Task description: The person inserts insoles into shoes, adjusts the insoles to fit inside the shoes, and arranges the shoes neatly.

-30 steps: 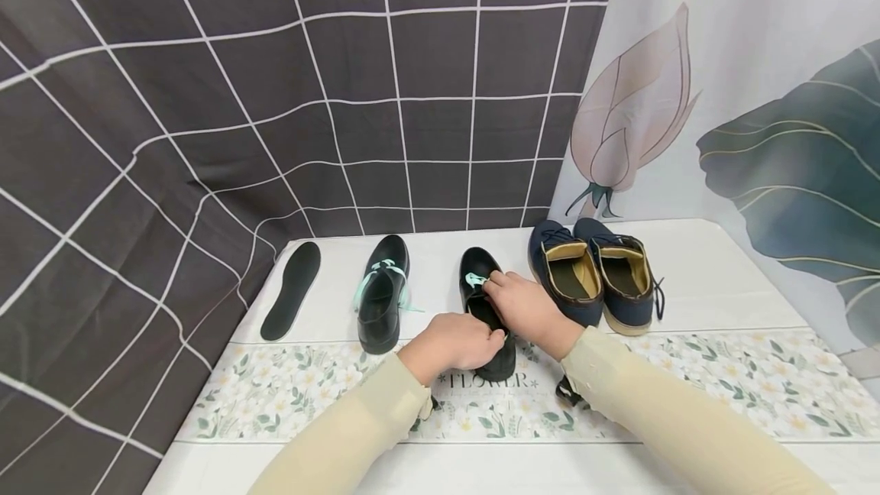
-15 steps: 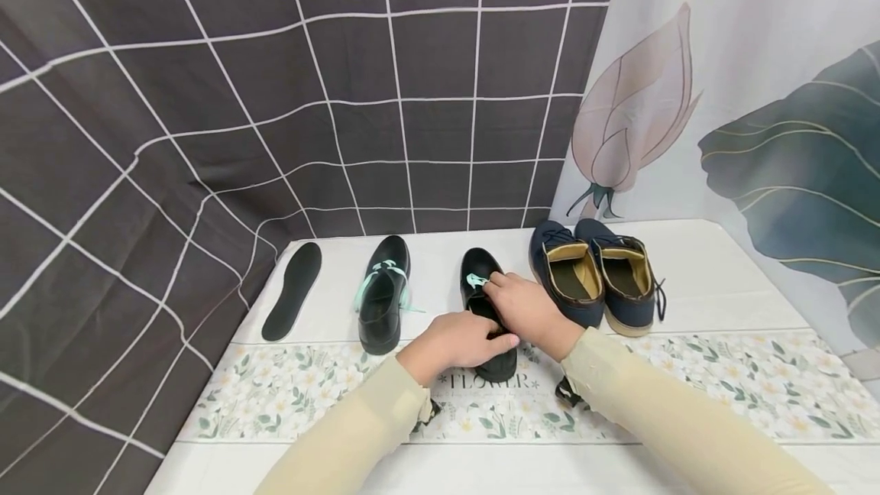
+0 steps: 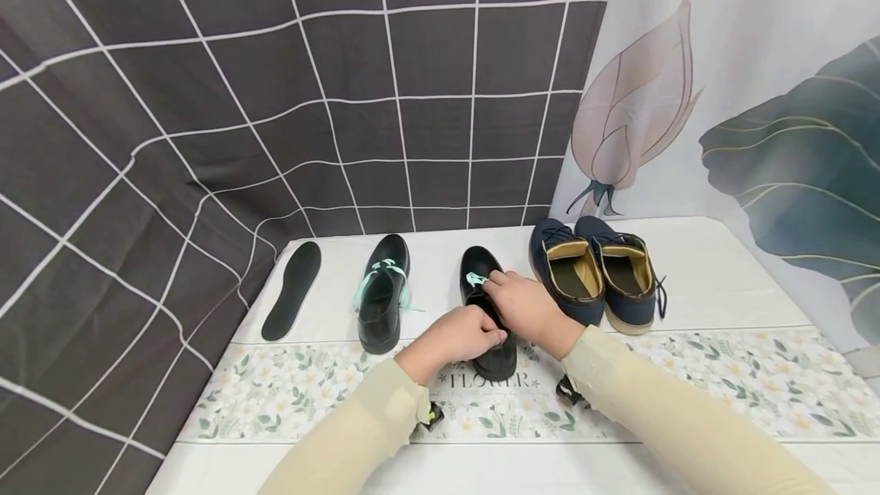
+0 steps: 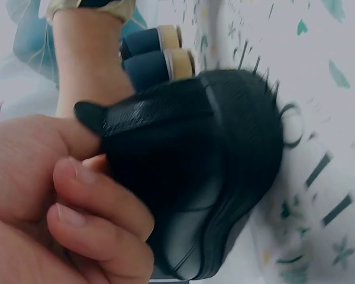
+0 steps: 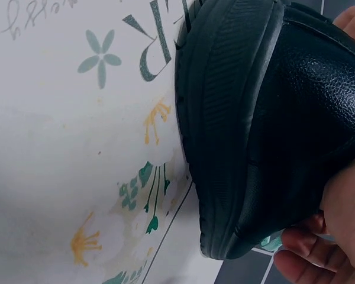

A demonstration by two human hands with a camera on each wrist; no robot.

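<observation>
A black lace-up shoe (image 3: pixel 496 361) with mint laces rests on the white table, toe pointing away. My right hand (image 3: pixel 525 304) grips its right side near the laces; curled fingers (image 5: pixel 310 254) show by the shoe in the right wrist view. My left hand (image 3: pixel 459 336) is at the rear of the shoe opening, thumb and index finger at the heel collar. In the left wrist view two other fingers (image 4: pixel 103 201) curl beside the heel. A small dark rounded tip (image 4: pixel 89 115) stands up by the index finger; whether it is collar or insole I cannot tell. The shoe's inside is mostly hidden.
A second black shoe (image 3: pixel 380 312) with mint laces stands to the left. Farther left lies a black insole (image 3: pixel 292 291). Two navy shoes (image 3: pixel 598 273) with tan lining stand close on the right. A dark gridded cloth (image 3: pixel 440 121) hangs behind.
My left thumb, stretched out across the heel half a second ago, has bent back in toward the shoe opening. My right hand and the shoe stay in place.
</observation>
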